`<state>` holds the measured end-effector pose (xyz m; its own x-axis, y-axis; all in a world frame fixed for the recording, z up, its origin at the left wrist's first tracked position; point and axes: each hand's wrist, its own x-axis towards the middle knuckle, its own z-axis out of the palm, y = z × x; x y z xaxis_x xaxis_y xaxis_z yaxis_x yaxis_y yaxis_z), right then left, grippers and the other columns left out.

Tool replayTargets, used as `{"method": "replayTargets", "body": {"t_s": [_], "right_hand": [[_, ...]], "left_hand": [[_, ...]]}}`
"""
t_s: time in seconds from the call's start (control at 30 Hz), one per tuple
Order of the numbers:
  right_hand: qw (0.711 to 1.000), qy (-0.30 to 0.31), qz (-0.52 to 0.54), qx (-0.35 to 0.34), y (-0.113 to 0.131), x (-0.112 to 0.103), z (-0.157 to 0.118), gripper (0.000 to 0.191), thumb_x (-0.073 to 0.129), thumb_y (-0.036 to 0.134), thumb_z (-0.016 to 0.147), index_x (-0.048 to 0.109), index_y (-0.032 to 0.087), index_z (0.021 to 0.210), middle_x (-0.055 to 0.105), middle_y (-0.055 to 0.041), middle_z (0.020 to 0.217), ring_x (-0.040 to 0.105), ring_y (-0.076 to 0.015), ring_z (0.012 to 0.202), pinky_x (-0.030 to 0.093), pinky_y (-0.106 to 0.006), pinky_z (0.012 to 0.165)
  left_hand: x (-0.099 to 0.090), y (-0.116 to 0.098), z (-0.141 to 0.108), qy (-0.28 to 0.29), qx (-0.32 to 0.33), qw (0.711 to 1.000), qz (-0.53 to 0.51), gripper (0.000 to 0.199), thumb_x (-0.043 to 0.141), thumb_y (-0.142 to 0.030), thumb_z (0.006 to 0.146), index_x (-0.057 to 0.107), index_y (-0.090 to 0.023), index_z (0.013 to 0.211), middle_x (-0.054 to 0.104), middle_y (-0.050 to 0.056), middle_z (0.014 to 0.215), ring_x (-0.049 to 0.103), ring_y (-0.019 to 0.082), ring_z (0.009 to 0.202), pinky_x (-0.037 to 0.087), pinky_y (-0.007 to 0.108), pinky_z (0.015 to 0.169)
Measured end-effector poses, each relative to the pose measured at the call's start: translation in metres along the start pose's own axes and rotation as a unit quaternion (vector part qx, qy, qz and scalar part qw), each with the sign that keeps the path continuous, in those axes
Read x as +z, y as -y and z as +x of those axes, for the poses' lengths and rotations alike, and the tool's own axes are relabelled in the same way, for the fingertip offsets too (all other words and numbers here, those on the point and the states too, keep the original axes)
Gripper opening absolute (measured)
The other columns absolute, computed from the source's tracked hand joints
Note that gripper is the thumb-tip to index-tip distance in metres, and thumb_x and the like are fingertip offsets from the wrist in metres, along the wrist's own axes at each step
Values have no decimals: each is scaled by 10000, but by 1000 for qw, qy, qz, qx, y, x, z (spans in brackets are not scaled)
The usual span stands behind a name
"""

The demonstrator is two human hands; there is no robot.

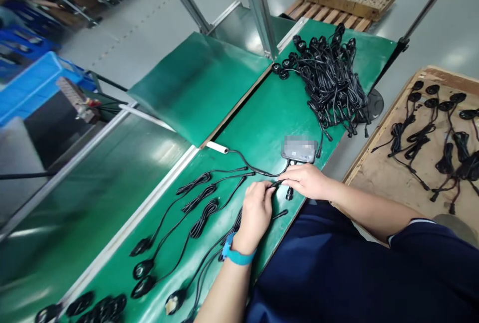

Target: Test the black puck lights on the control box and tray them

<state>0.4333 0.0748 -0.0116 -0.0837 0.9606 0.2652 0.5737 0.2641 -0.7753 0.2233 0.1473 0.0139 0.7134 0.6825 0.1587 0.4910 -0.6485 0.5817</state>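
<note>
My left hand (258, 208), with a blue band at the wrist, pinches a black cable connector (276, 184) at the table's near edge. My right hand (305, 179) is closed on the other side of the same joint, its fingertips meeting those of my left. Just beyond my right hand lies a flat grey box (298, 151) with short black leads, its top blurred. One lead runs to a white cylinder (217, 147). A loose black plug (289, 193) hangs below my right hand. My fingers partly hide the joint.
Bundled black cables (205, 218) with round heads lie in a row left of my hands. A large cable pile (333, 83) covers the table's far end. More cables rest on a cardboard-lined surface (381, 173) at right. A metal post (258, 9) rises behind the green table (262, 118).
</note>
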Motion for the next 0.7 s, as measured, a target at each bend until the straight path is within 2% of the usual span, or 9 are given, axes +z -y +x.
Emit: {"method": "replayTargets", "body": {"t_s": [0.17,0.27,0.4,0.57,0.7], "right_hand": [[998,-13,-51,-21,0,4,-5,288,499,268,1050,727,210,1215,745,-75,1122,714,-203,963,575,-325,853],[998,3,-53,-22,-3,2,-2,286,501,269,1047,726,216,1215,744,-74,1131,714,-218,993,578,-349,876],[998,27,-49,-29,-6,-1,-1,267,513,263,1038,736,231,1182,748,-55,1146,717,-229,1025,576,-370,921],[996,5,-81,-33,-9,-4,-3,250,547,261,1018,731,238,1186,747,-51,1161,718,-242,1045,571,-395,961],[995,13,-84,-48,-9,-4,4,246,540,277,1014,733,249,1165,751,-51,1129,724,-245,1016,588,-396,931]], "left_hand": [[-9,-9,2,19,25,997,65,166,479,-254,1042,610,-190,961,647,68,859,570,228,835,463,367,788],[-8,-12,2,32,33,993,106,234,431,-275,1060,613,-181,947,647,82,838,558,243,845,446,381,784],[2,-11,2,34,-5,997,70,250,407,-270,1068,602,-176,942,653,75,822,578,223,816,455,356,788],[13,-6,3,31,2,998,55,214,447,-278,1058,612,-179,964,677,67,854,604,223,853,459,360,798],[11,-6,5,9,3,997,81,230,433,-255,1059,621,-181,949,694,65,878,616,228,897,466,367,812]]}}
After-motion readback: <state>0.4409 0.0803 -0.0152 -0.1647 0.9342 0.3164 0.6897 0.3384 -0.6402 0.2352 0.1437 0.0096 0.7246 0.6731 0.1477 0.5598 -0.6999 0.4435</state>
